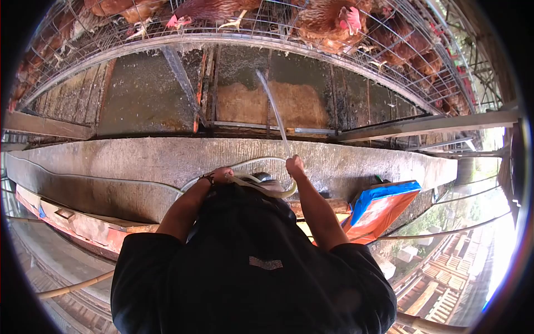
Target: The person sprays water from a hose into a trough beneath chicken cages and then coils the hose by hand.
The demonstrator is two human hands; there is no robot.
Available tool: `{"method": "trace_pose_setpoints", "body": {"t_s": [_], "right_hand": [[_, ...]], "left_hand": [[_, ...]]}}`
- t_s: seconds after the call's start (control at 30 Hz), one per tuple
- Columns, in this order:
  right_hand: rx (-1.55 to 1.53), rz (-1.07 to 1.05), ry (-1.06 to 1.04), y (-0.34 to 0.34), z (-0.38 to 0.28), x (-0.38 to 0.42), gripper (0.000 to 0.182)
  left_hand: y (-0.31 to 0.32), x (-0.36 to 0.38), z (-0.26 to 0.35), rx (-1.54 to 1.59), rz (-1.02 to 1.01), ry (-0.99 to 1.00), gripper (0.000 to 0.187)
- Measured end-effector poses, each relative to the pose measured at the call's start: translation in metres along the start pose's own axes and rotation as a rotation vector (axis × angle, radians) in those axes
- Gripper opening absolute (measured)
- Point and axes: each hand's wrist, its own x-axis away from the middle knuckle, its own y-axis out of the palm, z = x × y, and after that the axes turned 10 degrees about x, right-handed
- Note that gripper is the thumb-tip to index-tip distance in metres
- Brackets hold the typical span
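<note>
A pale hose (261, 161) runs in loops in front of my body. My right hand (295, 166) is closed around its outlet end, and a jet of water (273, 103) shoots forward from there. The water lands on the wet floor (239, 69) beneath the cages. My left hand (223, 175), with a dark band at the wrist, is closed on another stretch of the hose near my waist. The far part of the hose trails off along the walkway to the left.
Brown hens (328, 25) stand in wire cages (278, 30) above the wet floor. Wooden beams (434, 128) and a slanted post (181, 75) support them. A concrete walkway (117, 156) crosses in front of me. A blue and orange tarp-covered box (384, 209) sits at my right.
</note>
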Motion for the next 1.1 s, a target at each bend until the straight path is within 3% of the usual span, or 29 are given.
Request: {"method": "trace_pose_setpoints", "body": {"t_s": [0.13,0.23,0.33,0.43,1.03,1.1], "right_hand": [[0.037,0.045,-0.017,0.005,0.004,-0.009,0.043],[0.119,0.257,-0.160,0.017,0.012,-0.019,0.031],[0.111,0.253,-0.156,0.013,0.008,-0.014,0.032],[0.072,0.099,-0.029,-0.022,-0.027,0.030,0.041],[-0.043,0.122,-0.081,-0.011,-0.014,0.003,0.037],[-0.023,0.177,-0.088,-0.007,-0.014,-0.001,0.029]], "left_hand": [[0.000,0.000,0.002,-0.023,0.005,0.010,0.018],[0.000,0.000,0.001,-0.021,0.012,0.006,0.017],[0.001,0.000,-0.001,-0.018,0.014,0.017,0.016],[0.001,-0.001,-0.001,-0.017,0.006,0.036,0.015],[0.001,0.002,0.007,0.003,0.038,0.051,0.014],[0.001,0.002,0.007,-0.011,0.042,0.052,0.015]]}}
